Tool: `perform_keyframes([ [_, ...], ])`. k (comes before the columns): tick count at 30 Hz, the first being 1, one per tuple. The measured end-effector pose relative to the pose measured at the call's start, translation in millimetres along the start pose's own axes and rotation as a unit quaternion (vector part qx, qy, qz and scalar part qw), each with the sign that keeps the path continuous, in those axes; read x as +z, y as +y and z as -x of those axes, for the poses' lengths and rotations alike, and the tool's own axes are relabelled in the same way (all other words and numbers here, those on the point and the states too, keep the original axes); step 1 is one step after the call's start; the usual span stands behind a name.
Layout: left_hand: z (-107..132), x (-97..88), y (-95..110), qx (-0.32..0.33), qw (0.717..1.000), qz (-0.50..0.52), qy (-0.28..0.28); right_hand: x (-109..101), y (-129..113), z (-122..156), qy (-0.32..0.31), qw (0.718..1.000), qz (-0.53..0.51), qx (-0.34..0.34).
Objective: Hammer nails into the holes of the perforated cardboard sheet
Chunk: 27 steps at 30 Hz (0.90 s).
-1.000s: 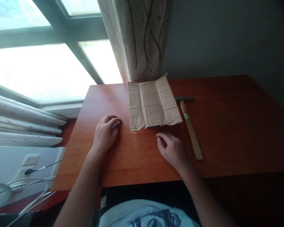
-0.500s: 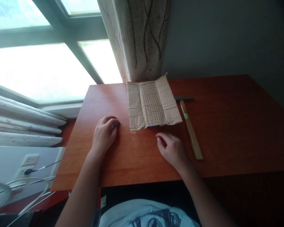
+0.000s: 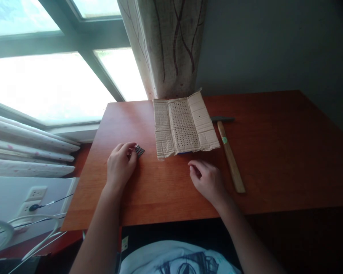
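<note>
My left hand (image 3: 120, 163) rests on the reddish wooden table (image 3: 274, 152), fingers bent, with its fingertips pinched on the left end of a small bundle of dark nails (image 3: 140, 151). The bundle lies on the table just left of a flattened piece of cardboard (image 3: 185, 127) whose middle panel is full of small holes. My right hand (image 3: 207, 180) lies on the table below the cardboard, loosely curled and holding nothing. A hammer (image 3: 230, 156) with a wooden handle lies to the right of the cardboard, a little right of my right hand.
A patterned curtain (image 3: 171, 45) hangs behind the cardboard, next to a bright window (image 3: 45, 83). Wall sockets with plugged cables (image 3: 31, 207) sit at the lower left, off the table's left edge. A grey wall (image 3: 274, 45) backs the table.
My left hand has slid back to the left, so the nails it covered now show beyond its fingertips. The right hand, cardboard and hammer have not moved.
</note>
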<state>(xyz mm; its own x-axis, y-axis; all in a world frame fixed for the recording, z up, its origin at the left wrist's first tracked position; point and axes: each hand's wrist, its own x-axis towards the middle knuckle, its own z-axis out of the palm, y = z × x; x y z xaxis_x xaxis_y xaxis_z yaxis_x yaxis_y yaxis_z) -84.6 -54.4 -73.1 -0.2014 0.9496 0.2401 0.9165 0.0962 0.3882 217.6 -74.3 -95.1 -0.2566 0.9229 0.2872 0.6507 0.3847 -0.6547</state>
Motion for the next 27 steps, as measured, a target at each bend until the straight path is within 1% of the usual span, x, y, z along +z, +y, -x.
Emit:
perform_keyframes([
  [9,9,-2.2,3,0.008,1.000,0.015,-0.003,0,0,0,0.003,1.000,0.003,-0.009],
  [14,15,-3.2,7,0.008,1.000,-0.009,-0.011,0,0,0,0.003,1.000,0.006,-0.005],
  [27,14,0.7,10,0.016,1.000,-0.013,0.000,1,2,1,0.007,1.000,0.000,0.001],
])
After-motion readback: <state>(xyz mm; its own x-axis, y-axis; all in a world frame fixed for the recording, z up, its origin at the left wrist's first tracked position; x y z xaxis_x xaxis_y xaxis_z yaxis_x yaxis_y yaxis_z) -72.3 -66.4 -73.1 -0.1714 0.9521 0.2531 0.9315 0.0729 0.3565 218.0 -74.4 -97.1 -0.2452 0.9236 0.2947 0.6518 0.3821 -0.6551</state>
